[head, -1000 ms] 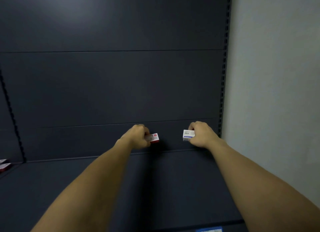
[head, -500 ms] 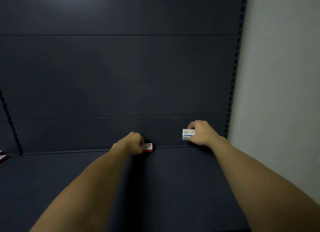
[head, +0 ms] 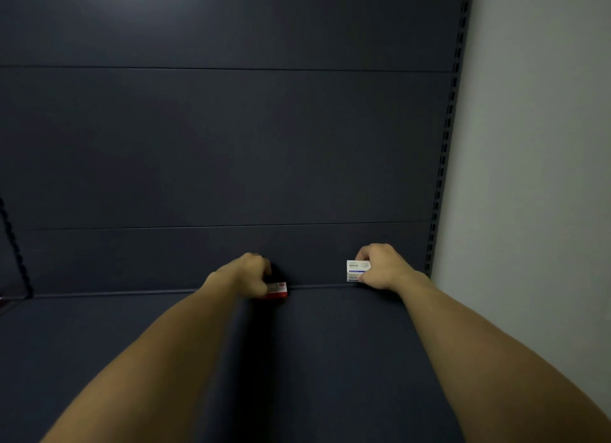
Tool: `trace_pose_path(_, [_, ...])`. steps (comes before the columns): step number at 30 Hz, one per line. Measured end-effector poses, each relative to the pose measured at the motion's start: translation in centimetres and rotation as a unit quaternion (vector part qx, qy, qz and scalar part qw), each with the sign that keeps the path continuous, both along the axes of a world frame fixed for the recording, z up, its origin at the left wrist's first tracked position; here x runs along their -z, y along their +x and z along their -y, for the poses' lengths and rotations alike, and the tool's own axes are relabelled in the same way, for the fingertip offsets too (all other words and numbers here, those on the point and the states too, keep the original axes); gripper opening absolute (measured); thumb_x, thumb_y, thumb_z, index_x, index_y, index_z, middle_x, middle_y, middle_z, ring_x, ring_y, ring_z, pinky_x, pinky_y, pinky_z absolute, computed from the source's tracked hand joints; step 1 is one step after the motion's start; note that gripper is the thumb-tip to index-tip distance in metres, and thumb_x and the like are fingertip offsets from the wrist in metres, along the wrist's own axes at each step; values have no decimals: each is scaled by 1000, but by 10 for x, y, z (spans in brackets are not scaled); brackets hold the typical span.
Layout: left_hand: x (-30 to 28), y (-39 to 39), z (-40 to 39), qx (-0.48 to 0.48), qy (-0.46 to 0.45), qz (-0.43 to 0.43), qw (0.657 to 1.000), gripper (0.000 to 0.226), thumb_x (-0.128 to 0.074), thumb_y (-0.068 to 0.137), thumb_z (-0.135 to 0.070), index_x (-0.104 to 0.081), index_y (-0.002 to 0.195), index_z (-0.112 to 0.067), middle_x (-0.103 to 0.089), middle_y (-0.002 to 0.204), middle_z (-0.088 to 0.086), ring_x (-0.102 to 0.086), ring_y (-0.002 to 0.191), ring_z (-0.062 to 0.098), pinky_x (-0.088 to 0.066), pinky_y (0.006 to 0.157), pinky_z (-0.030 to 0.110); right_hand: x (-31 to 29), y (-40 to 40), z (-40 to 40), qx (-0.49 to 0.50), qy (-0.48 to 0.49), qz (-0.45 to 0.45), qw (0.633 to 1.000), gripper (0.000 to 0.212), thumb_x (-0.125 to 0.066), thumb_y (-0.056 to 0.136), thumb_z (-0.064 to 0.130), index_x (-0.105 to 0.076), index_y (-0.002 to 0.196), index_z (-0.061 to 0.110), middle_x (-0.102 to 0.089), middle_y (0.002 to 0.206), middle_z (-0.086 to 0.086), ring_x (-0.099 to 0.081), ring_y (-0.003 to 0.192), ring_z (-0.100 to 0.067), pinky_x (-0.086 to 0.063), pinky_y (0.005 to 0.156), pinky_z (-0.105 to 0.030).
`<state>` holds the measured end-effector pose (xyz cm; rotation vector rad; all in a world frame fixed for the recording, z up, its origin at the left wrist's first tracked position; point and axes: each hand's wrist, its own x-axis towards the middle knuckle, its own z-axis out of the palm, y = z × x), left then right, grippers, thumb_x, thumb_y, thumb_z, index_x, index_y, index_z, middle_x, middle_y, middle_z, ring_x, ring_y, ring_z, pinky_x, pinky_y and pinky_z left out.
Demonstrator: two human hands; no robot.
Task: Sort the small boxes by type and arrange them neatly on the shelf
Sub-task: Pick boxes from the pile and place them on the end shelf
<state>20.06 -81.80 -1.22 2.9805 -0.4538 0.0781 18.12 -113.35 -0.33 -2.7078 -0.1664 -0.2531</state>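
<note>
My left hand (head: pixel 246 274) grips a small red and white box (head: pixel 278 290) low at the back of the dark shelf (head: pixel 324 360), where the shelf board meets the back panel. My right hand (head: pixel 380 265) pinches a small white box with blue print (head: pixel 356 270), held upright against the back panel further right. Both arms reach far in over the shelf. The fingers hide part of each box.
The dark back panel (head: pixel 231 145) rises behind the shelf. A perforated upright (head: pixel 444 145) borders it on the right, with a pale wall (head: pixel 535 178) beyond. Another perforated upright (head: pixel 15 244) stands at the far left.
My left hand has lowered the red and white box down to the shelf's back edge. My right hand has stayed near the back panel with the white box.
</note>
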Motion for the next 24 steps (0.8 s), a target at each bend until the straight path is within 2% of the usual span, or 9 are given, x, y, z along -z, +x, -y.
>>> trace_pose_path(3, [-13,-2,-10,-13,-14,19,1000,40,-69,83,-27,-63,122,-18,-61,108,-2,-61,97,18,-56,86,35,8,4,-1,-5,-2,-18,1000,25,-72,75,13,-67,96,25,-63,101,3,-64,88,-15,-59,81,-37])
trace_pose_path(8, [-29,-9,-30,-38,-5,39,998,38,-66,80,-25,-67,117,-17,-60,96,-3,-63,94,21,-55,84,35,18,7,-1,-10,-10,-55,998,23,-71,76,12,-67,96,25,-63,103,3,-64,89,-15,-59,80,-34])
trace_pose_path(12, [-30,-15,-32,-48,-11,31,998,36,-66,80,-25,-66,115,-18,-60,96,-3,-62,90,20,-55,80,36,18,7,0,-23,-30,-92,995,31,-73,80,13,-66,110,21,-61,112,-1,-62,97,-16,-55,82,-28])
trace_pose_path(15, [-30,-18,-31,-52,-14,34,998,40,-65,78,-27,-66,117,-18,-61,96,-2,-62,89,19,-54,76,34,15,5,1,-21,-31,-97,995,48,-74,77,17,-60,123,20,-58,120,0,-60,103,-17,-53,90,-29])
trace_pose_path(18, [-32,-26,-31,-53,-16,45,997,44,-65,79,-26,-64,122,-18,-57,95,-4,-60,88,19,-50,73,32,5,0,3,-22,-45,-73,996,52,-66,75,16,-59,127,20,-59,123,-1,-60,105,-17,-53,92,-30])
trace_pose_path(21, [-40,-37,-32,-65,-18,59,996,43,-66,82,-30,-63,124,-21,-59,103,-2,-60,91,19,-55,79,37,-12,-9,-1,-24,-59,-30,998,50,-64,75,15,-60,125,19,-58,122,0,-59,105,-19,-53,91,-32])
trace_pose_path(24, [-51,-51,-36,-79,-15,69,994,41,-69,84,-37,-64,121,-22,-61,109,0,-59,91,18,-51,76,34,-31,-20,-14,-34,-70,19,997,51,-65,78,19,-54,128,16,-54,121,0,-56,105,-20,-53,90,-37])
